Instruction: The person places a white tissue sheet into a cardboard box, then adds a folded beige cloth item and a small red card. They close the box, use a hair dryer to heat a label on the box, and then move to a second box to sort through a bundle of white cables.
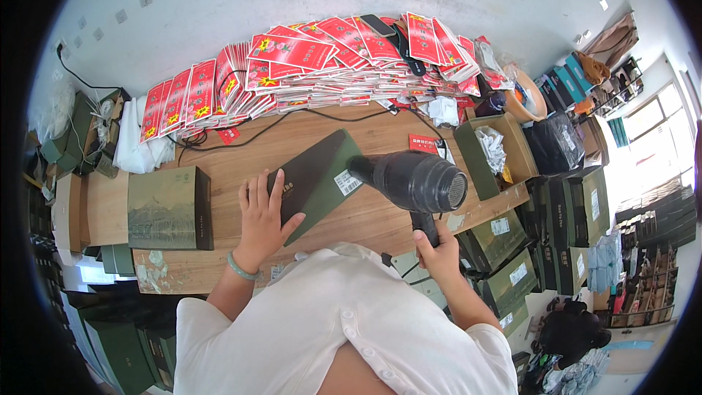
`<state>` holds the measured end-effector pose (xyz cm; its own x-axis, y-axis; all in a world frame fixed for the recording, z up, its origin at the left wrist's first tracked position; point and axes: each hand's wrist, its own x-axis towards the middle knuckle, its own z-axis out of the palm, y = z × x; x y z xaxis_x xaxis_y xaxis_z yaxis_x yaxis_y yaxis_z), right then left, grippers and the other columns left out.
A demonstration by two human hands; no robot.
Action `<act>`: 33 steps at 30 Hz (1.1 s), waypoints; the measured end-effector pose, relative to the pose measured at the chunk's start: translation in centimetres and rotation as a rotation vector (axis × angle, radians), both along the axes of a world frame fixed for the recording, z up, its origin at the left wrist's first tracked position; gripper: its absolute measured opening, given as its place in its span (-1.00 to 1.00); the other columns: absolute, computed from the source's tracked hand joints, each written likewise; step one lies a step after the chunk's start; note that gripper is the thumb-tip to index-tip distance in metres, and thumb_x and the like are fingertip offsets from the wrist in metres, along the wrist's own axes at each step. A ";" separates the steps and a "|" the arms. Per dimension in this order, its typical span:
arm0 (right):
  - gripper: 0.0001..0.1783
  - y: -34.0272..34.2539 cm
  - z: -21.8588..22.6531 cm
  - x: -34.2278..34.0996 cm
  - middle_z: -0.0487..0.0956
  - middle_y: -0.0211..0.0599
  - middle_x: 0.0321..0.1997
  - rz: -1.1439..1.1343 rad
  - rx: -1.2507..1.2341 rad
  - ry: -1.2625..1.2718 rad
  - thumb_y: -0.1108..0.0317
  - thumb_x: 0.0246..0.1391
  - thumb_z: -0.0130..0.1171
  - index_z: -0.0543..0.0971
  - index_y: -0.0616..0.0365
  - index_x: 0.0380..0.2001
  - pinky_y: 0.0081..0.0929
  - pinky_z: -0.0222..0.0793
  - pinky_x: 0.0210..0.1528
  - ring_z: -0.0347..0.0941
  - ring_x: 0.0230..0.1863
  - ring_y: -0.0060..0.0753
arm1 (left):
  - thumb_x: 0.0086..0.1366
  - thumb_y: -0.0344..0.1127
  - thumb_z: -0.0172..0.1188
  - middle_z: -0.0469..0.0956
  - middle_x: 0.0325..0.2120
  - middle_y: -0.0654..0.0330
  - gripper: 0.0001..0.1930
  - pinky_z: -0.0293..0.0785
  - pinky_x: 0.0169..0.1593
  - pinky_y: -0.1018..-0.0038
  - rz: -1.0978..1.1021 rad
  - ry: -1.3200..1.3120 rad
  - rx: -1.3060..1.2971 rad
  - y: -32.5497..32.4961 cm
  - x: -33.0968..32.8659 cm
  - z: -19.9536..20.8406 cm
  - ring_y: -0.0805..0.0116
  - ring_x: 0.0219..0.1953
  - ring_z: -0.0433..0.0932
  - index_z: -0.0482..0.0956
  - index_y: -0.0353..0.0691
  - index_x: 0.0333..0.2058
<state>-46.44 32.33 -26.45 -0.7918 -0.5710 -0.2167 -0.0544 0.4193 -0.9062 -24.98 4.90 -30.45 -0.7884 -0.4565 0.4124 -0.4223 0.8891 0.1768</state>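
Observation:
A dark green shoebox (316, 189) sits at an angle on the table in front of me, a white barcode label (346, 182) on its green face. My left hand (262, 208) rests against the near left end of it with the fingers spread, index finger and thumb touching the box. My right hand (437, 249) is closed around the handle of a black hair dryer (413, 179). The dryer's nozzle points left, right by the label; whether it touches the box I cannot tell. Another shoebox (170, 208) with a landscape print lies to the left.
Stacks of red printed bags (292, 55) line the wall, a phone (376, 25) on top. A black cord (270, 126) crosses the wooden table (241, 150). At right stand an open green box (479, 157) and stacked shoeboxes (504, 234). Another person (570, 333) is at lower right.

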 end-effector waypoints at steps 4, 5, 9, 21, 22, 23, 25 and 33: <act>-0.59 -0.1 0.0 0.5 0.44 -0.47 -0.65 0.081 -0.065 0.010 0.07 0.13 0.32 0.51 0.21 -0.24 -0.65 0.25 -0.70 0.33 -0.71 -0.68 | 0.26 0.21 0.10 0.22 0.19 -0.24 -0.12 -0.02 0.31 -0.12 0.001 0.002 0.010 0.0 -0.1 0.1 -0.18 0.20 0.19 0.14 -0.33 0.34; -0.59 0.1 0.1 0.6 0.45 -0.47 -0.65 0.101 -0.067 -0.045 0.08 0.13 0.33 0.51 0.22 -0.23 -0.65 0.25 -0.69 0.34 -0.71 -0.68 | 0.26 0.21 0.09 0.22 0.19 -0.24 -0.12 -0.02 0.31 -0.12 0.000 0.002 0.012 0.0 -0.1 0.1 -0.18 0.20 0.19 0.13 -0.33 0.34; -0.52 -0.6 0.6 1.4 0.56 -0.34 -0.51 0.053 0.000 0.059 0.09 0.01 0.43 0.58 0.28 -0.19 -0.55 0.38 -0.50 0.48 -0.54 -0.57 | 0.27 0.22 0.08 0.22 0.19 -0.23 -0.13 -0.02 0.31 -0.12 0.003 0.004 0.009 -0.1 -0.1 0.0 -0.18 0.20 0.19 0.14 -0.33 0.34; -0.52 0.8 -0.5 1.6 0.62 -0.19 -0.45 0.082 0.044 0.103 0.12 -0.01 0.44 0.58 0.27 -0.16 -0.50 0.46 -0.31 0.55 -0.41 -0.49 | 0.26 0.20 0.11 0.23 0.19 -0.23 -0.13 -0.01 0.31 -0.12 -0.001 0.020 0.011 -0.2 0.0 0.0 -0.18 0.19 0.20 0.15 -0.33 0.33; -0.52 1.4 -0.7 1.3 0.63 -0.18 -0.43 0.096 0.065 0.061 0.12 -0.01 0.44 0.58 0.27 -0.17 -0.49 0.46 -0.30 0.56 -0.40 -0.49 | 0.25 0.19 0.12 0.23 0.19 -0.22 -0.13 0.00 0.31 -0.12 -0.001 0.019 0.011 -0.2 0.0 0.2 -0.17 0.19 0.20 0.15 -0.33 0.33; -0.53 1.6 -0.7 1.4 0.63 -0.17 -0.43 0.093 0.070 0.059 0.13 -0.01 0.43 0.58 0.27 -0.16 -0.49 0.47 -0.29 0.56 -0.39 -0.49 | 0.25 0.18 0.13 0.23 0.19 -0.22 -0.13 0.00 0.30 -0.12 -0.004 0.015 0.009 -0.2 -0.1 0.2 -0.17 0.19 0.20 0.15 -0.33 0.33; -0.53 1.9 -0.6 2.1 0.64 -0.17 -0.42 0.075 0.067 0.096 0.13 -0.01 0.43 0.58 0.26 -0.16 -0.49 0.47 -0.27 0.56 -0.39 -0.49 | 0.24 0.17 0.14 0.23 0.19 -0.22 -0.13 0.00 0.30 -0.11 -0.009 0.016 0.006 -0.2 -0.1 0.1 -0.17 0.19 0.20 0.15 -0.33 0.33; -0.53 2.9 0.1 2.5 0.64 -0.24 -0.45 0.083 0.061 0.078 0.13 0.02 0.40 0.59 0.26 -0.12 -0.51 0.46 -0.37 0.53 -0.46 -0.57 | 0.24 0.17 0.14 0.22 0.19 -0.21 -0.13 0.00 0.30 -0.11 -0.004 0.004 0.000 -0.2 -0.1 0.1 -0.17 0.20 0.20 0.15 -0.33 0.33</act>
